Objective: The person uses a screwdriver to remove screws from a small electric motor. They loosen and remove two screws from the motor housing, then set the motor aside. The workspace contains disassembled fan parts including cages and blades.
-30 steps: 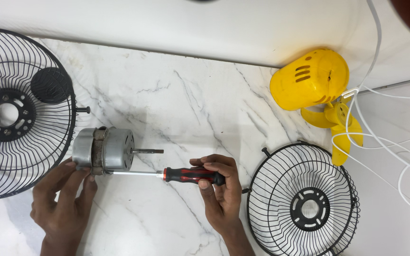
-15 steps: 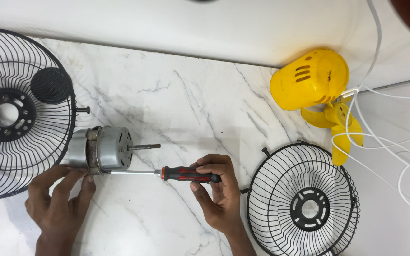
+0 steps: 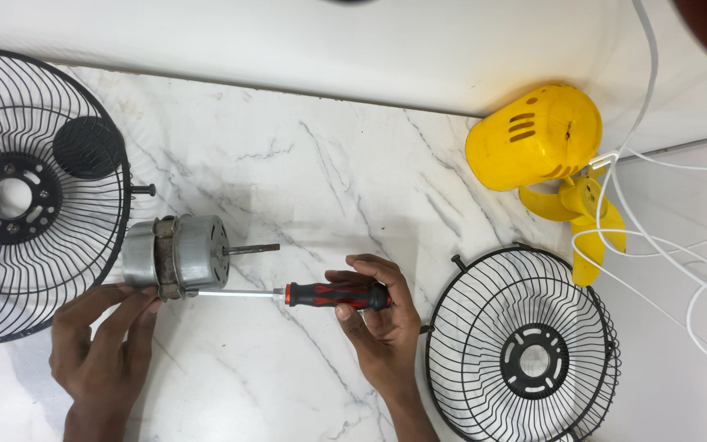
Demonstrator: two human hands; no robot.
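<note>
Just below the fan motor (image 3: 175,255), the left hand (image 3: 101,344) presses its fingers against the housing, steadying it, while the right hand (image 3: 380,321) grips a screwdriver (image 3: 288,295) driven sideways into its lower edge.

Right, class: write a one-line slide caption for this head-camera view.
Left hand steadies a silver fan motor on white marble while right hand drives a red-and-black-handled screwdriver into it.

A silver metal motor (image 3: 175,255) lies on its side on the white marble tabletop (image 3: 304,188), thin shaft pointing right. A screwdriver (image 3: 296,294) with a red-and-black handle lies level, its tip meeting the motor's lower edge.
</note>
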